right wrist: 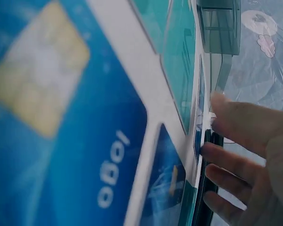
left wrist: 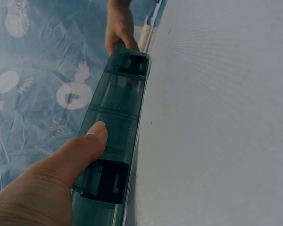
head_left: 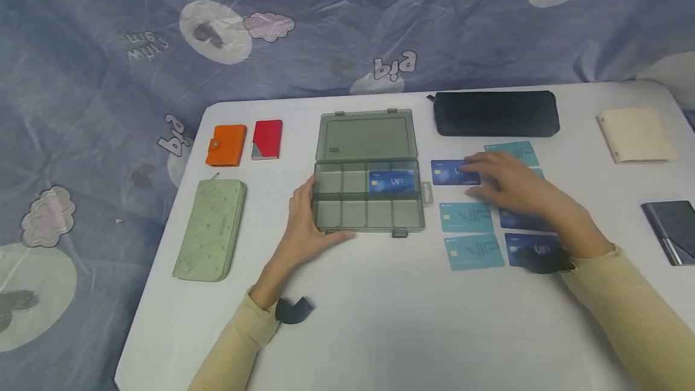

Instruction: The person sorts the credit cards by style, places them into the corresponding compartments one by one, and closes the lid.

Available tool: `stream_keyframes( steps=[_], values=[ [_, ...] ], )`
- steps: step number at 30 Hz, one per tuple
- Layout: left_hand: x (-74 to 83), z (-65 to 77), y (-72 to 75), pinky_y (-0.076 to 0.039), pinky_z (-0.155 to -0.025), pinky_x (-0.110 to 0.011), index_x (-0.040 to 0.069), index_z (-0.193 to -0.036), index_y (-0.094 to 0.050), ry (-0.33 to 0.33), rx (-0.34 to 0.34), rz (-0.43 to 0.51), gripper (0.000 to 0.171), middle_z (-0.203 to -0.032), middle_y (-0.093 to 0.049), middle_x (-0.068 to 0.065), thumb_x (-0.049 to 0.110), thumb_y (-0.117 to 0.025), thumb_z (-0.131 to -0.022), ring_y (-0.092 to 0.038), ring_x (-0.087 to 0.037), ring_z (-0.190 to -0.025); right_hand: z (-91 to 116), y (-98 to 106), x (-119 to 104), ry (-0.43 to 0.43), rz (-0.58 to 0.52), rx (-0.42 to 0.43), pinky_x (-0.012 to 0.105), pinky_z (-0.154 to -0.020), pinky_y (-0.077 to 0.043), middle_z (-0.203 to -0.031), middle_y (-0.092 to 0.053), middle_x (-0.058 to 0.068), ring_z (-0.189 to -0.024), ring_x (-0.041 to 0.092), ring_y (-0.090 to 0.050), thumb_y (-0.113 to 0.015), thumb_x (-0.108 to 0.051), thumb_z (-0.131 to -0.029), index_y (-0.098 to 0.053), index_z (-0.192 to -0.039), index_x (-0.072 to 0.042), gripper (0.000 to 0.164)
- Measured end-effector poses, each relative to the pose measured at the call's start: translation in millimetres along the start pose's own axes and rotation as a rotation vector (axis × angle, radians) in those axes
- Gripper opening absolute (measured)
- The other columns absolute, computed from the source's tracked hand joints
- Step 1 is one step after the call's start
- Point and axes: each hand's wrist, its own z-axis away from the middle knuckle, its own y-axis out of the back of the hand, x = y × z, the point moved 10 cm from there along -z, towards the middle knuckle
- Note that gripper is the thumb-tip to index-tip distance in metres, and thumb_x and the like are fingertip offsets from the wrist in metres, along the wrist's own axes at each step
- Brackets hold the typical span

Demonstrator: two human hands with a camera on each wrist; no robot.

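A translucent green compartment box (head_left: 354, 212) lies with its lid (head_left: 365, 136) folded back. One blue VIP card (head_left: 391, 181) lies across its back right compartments. My left hand (head_left: 304, 222) holds the box's front left corner, fingers along the side; in the left wrist view the thumb (left wrist: 89, 143) presses the front wall beside a latch (left wrist: 106, 181). My right hand (head_left: 502, 180) hovers at the right end of another blue card (head_left: 447, 172), thumb and fingers apart; contact is unclear. Teal cards (head_left: 466, 218) and blue cards (head_left: 534, 245) lie around it, some partly hidden by the arm.
Behind the cards lies a black pouch (head_left: 495, 114). At right are a cream notebook (head_left: 637, 136) and a dark card holder (head_left: 673, 228). An orange wallet (head_left: 227, 145), a red card holder (head_left: 267, 139) and a green zip wallet (head_left: 212, 231) lie left of the box.
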Motion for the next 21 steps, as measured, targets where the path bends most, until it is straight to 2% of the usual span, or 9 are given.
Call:
stream_keyframes(
  steps=[2,5,10,21],
  values=[
    [-1.1,0.3,1.1,-0.033,-0.100,-0.046,0.010,-0.147,-0.013,0.004,0.006,0.004,0.121,-0.143,-0.027,-0.010,0.055,-0.082,-0.058,-0.026,-0.022,-0.127,-3,5,0,0.005,0.006,0.046,0.055,-0.101,-0.029,-0.124,-0.054,0.015,-0.120,0.037,-0.042,-0.074,-0.028,-0.078,-0.059,-0.123,-0.009,0.052],
    [-3.1,1.1,0.9,-0.033,-0.099,-0.046,0.011,-0.148,-0.012,0.014,0.002,0.011,0.121,-0.143,-0.027,-0.010,0.055,-0.082,-0.058,-0.026,-0.022,-0.126,-9,9,1,-0.004,0.037,0.082,0.051,-0.097,-0.032,-0.113,-0.056,0.013,-0.109,0.032,-0.044,-0.079,-0.029,-0.072,-0.061,-0.118,-0.007,0.055],
    [-4.1,1.3,-0.7,-0.034,-0.098,-0.046,0.011,-0.148,-0.012,0.015,-0.008,0.012,0.122,-0.143,-0.026,-0.010,0.054,-0.082,-0.058,-0.026,-0.023,-0.126,-21,5,0,-0.011,0.058,0.047,0.051,-0.098,-0.031,-0.109,-0.054,0.012,-0.106,0.030,-0.041,-0.081,-0.031,-0.066,-0.061,-0.109,-0.003,0.054],
    [-2.9,-1.4,-1.1,-0.034,-0.098,-0.046,0.010,-0.148,-0.012,0.006,-0.007,0.001,0.121,-0.143,-0.027,-0.010,0.052,-0.083,-0.058,-0.026,-0.022,-0.126,-32,-6,7,-0.047,0.042,-0.017,0.047,-0.093,-0.031,-0.103,-0.050,0.010,-0.100,0.026,-0.038,-0.080,-0.031,-0.065,-0.056,-0.101,-0.003,0.051]
  ],
)
